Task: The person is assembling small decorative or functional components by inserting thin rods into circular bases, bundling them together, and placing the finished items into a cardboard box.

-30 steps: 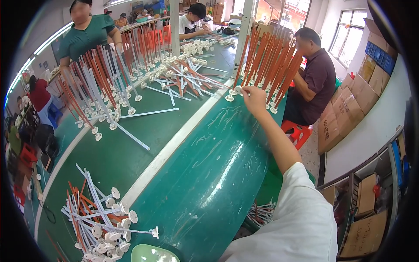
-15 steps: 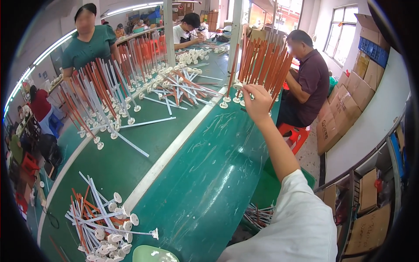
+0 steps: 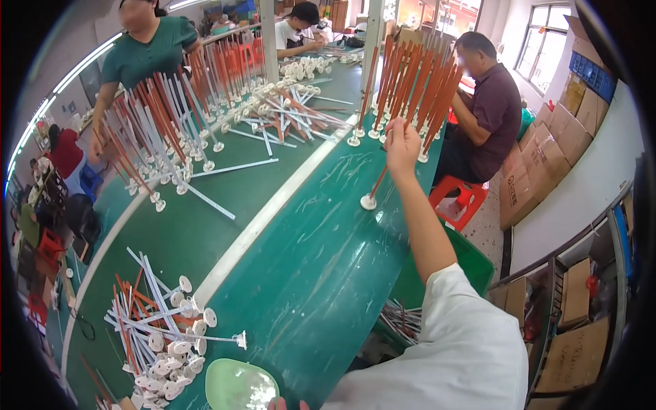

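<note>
- Red-brown strip (image 3: 378, 183) with a white disc (image 3: 368, 202) at its foot, over the bench (image 3: 321, 273), nearer the person than the standing bunch; the right hand (image 3: 402, 145) is closed on its upper part, fingers curled in; a high grip probably keeps the disc underneath, though the strip leans, its top to the right; whether the disc touches the bench I cannot tell.
- Standing strips (image 3: 410, 82) crowd together just beyond that hand, discs down; the discs serve as feet, which is likely why they stand so close.
- Left hand (image 3: 280, 404) shows only as fingertips at the lower edge, beside the pale green bowl (image 3: 217, 374); how far open it is, or whether it has hold of anything, I cannot tell; the bowl sits close in, presumably for easy reach.
- Loose pile (image 3: 160, 324) left of the bowl, strips crossed, many discs turned toward the bowl; that likely puts the discs nearest the person.
- White divider (image 3: 260, 215) along the bench; most of the pile lies left of it, perhaps to leave the working side free.
</note>
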A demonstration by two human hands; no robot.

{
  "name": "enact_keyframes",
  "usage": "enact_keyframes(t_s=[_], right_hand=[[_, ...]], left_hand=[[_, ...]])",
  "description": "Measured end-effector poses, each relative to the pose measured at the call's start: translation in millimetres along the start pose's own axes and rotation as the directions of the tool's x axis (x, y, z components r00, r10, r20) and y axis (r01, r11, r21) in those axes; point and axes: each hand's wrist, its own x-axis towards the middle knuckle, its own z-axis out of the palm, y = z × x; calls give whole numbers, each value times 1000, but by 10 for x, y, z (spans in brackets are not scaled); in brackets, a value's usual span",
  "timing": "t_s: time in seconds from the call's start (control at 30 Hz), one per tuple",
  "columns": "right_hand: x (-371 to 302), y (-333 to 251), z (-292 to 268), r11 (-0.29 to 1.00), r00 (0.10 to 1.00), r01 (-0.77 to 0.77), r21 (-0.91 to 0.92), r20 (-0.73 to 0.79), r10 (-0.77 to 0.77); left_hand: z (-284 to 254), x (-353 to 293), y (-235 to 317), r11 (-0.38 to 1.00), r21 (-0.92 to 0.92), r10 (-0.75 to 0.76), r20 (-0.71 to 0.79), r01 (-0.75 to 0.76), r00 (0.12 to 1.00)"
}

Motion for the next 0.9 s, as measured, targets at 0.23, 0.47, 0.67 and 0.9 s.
enact_keyframes(t_s=[0.23, 0.47, 0.67, 0.9], right_hand=[[-506, 145, -249, 719, 853, 349, -602, 521, 21], [-846, 80, -395, 706, 844, 163, -689, 468, 262], [28, 1008, -401, 480, 979, 156, -863, 199, 40], [288, 1371, -343, 431, 995, 59, -900, 85, 42]], left_hand=[[53, -41, -94, 998, 47, 48, 28, -50, 998], [22, -7, -59, 1000, 9, 15, 14, -16, 1000], [-28, 27, 16, 996, -57, -69, 27, 70, 997], [20, 48, 18, 993, -77, -92, 10, 93, 996]])
